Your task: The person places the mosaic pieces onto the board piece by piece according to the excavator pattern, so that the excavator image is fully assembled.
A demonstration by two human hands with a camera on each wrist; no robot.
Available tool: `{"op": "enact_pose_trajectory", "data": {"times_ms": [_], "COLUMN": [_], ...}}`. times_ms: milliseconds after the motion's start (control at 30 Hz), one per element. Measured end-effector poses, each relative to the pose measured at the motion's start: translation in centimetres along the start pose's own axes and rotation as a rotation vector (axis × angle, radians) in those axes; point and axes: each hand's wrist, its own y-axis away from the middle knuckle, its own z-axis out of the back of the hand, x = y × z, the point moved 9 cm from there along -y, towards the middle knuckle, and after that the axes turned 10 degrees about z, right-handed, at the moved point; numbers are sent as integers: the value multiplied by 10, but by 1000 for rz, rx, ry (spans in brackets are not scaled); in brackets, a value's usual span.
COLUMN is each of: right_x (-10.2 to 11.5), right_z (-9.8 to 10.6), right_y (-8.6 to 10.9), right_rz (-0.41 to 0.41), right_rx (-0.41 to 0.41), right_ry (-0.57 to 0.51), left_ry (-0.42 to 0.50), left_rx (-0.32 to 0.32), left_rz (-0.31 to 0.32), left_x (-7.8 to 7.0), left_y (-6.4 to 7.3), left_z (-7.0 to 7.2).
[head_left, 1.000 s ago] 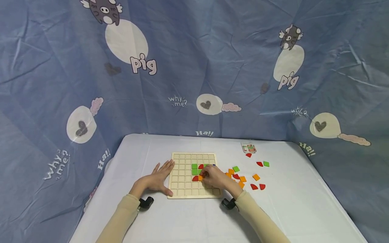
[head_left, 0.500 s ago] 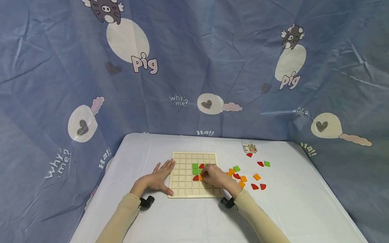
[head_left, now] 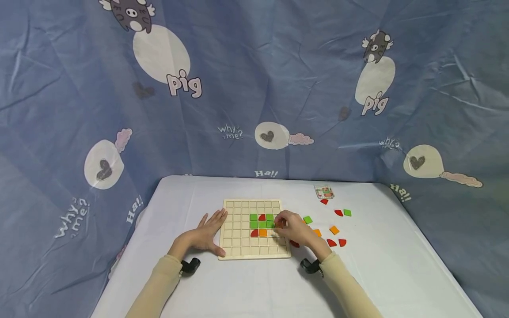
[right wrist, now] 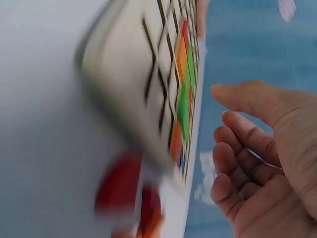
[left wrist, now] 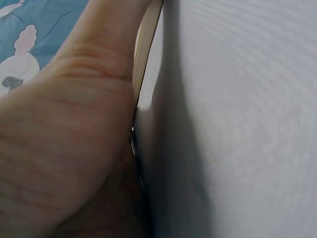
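Note:
A square wooden grid board [head_left: 234, 247] lies on the white table. My left hand [head_left: 204, 235] rests at its left edge with fingers spread; in the left wrist view the hand [left wrist: 64, 129] hides most of the board. Green square tiles [head_left: 254, 224], red quarter-round tiles [head_left: 254, 233] and an orange square tile [head_left: 263, 232] sit in the grid. Over the board's right edge is my right hand [head_left: 296, 227], partly covering tiles there. The right wrist view shows this hand [right wrist: 262, 148] with loosely bent fingers, thumb and forefinger apart, and nothing between them.
Loose tiles lie right of the board, among them an orange square [head_left: 334, 230], a green square [head_left: 347, 213] and red quarter-rounds [head_left: 343, 243]. A printed card [head_left: 324, 192] lies at the back right. A blue printed curtain [head_left: 222, 88] hangs behind the table.
My right hand has let go of the orange tile, which lies in the grid beside the red quarter-round, and moved right to the board's edge. The left hand stays in place.

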Motion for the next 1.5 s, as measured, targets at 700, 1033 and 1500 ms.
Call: {"op": "enact_pose_trajectory", "data": {"times_ms": [700,1033,1500], "right_x": [-140,-147,-120], "right_z": [96,92,88], "right_y": [132,135,111], "right_rz": [-518,-533,-422], "right_rx": [-140,-138,-185], "right_ry": [114,114,118], "left_ry": [0,8,7], "left_rx": [-3,-18,0], "left_rz": [-14,-25,2], "left_x": [-1,-3,2], "left_y": [4,3,-1], "left_z": [1,0,-2]}}
